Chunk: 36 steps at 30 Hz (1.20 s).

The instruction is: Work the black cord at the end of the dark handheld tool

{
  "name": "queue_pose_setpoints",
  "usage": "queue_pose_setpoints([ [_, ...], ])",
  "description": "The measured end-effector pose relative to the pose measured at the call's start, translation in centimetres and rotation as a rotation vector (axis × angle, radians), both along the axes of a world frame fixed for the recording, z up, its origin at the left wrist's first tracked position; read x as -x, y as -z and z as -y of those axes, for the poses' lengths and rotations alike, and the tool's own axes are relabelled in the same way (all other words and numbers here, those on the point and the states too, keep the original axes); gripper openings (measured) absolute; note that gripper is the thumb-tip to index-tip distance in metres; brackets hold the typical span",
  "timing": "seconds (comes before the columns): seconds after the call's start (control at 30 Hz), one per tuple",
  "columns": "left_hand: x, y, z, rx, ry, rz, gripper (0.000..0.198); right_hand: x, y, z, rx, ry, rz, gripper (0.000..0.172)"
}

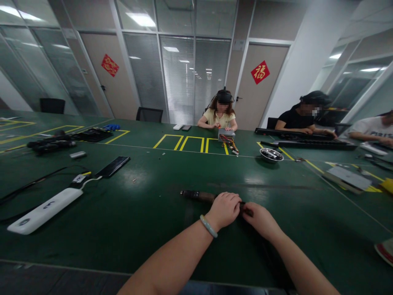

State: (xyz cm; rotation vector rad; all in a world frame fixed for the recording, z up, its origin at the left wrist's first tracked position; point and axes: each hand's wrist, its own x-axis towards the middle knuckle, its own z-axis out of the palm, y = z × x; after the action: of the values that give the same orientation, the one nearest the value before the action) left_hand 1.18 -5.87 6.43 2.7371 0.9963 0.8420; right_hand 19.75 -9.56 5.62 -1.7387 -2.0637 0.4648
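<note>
Both my hands meet on the green table (147, 213) in front of me. My left hand (225, 209), with a pale bead bracelet on its wrist, is curled shut over a long dark bar-shaped object (196, 195) that lies flat and sticks out to the left. My right hand (260, 220) is closed on the same object's right end, where a short dark piece shows between the two hands. What the object is I cannot make out.
A white power bank (46, 210) with a cable and a black phone (113, 166) lie at the left. A metal bowl (271, 154) stands at the centre right. Across the table a person works on a grey box (226, 134) with coloured wires. Two more people sit at the right with black keyboards (310, 144).
</note>
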Motion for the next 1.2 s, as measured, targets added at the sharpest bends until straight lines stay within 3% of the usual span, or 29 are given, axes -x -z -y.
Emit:
queue_pose_setpoints([
  [0.13,0.1,-0.2,0.0,0.023,-0.008,0.000,0.019,0.1,-0.4,0.6,0.036,-0.023,0.044,0.012],
  [0.47,0.2,-0.6,0.3,0.031,-0.008,-0.053,0.018,0.0,0.7,0.4,0.028,0.150,-0.142,0.014],
  [0.67,-0.3,-0.5,0.3,0.032,-0.038,-0.142,0.016,0.0,0.4,0.3,-0.039,0.242,-0.076,0.013],
  [0.87,-1.0,-0.2,0.0,0.026,-0.090,-0.178,0.013,0.1,-0.2,0.2,-0.013,0.270,-0.040,0.008],
  [1.2,-1.0,0.0,-0.2,0.033,-0.103,-0.172,0.013,0.2,0.5,-0.5,-0.023,0.280,-0.148,0.010],
])
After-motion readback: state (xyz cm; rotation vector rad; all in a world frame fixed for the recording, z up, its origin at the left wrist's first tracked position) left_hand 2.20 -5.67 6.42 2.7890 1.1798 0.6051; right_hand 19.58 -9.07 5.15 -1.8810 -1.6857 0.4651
